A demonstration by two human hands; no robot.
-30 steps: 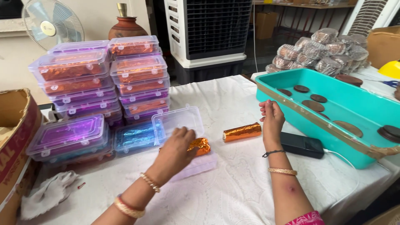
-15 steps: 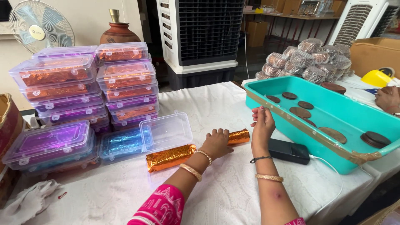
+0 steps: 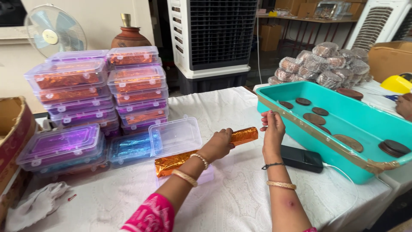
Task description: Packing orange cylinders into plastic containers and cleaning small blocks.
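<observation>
On the far left sits a cardboard box (image 3: 15, 129), its contents out of my sight. Next to it rise stacks of clear lidded boxes (image 3: 96, 83), each shut over shiny foil, mostly orange with some purple; lower down lie a purple-filled box (image 3: 64, 144) and a blue-filled box (image 3: 128, 146).

In front of those is an open clear box (image 3: 176, 137) with its lid standing up. An orange foil roll (image 3: 171, 163) lies in its tray, partly hidden by my forearm.

My left hand (image 3: 219, 144) is closed around one end of a second orange foil roll (image 3: 243, 135), which is lifted just above the white tablecloth (image 3: 240, 197). I judge this roll light and fairly stiff, a stack of flat rounds under thin foil. The foil looks slick and easy to dent or tear, so a grip around the body, as I have it, seems better than pinching the crimped ends.

My right hand (image 3: 271, 129) is raised just beside the roll's free end, fingertips pressed together; I cannot tell whether they pinch anything.

A black phone (image 3: 302, 159) lies near my right wrist. Further right, a teal tub (image 3: 343, 116) holds a few loose brown discs (image 3: 314, 118) scattered well apart. Behind it is a heap of plastic-wrapped disc bundles (image 3: 326, 64).
</observation>
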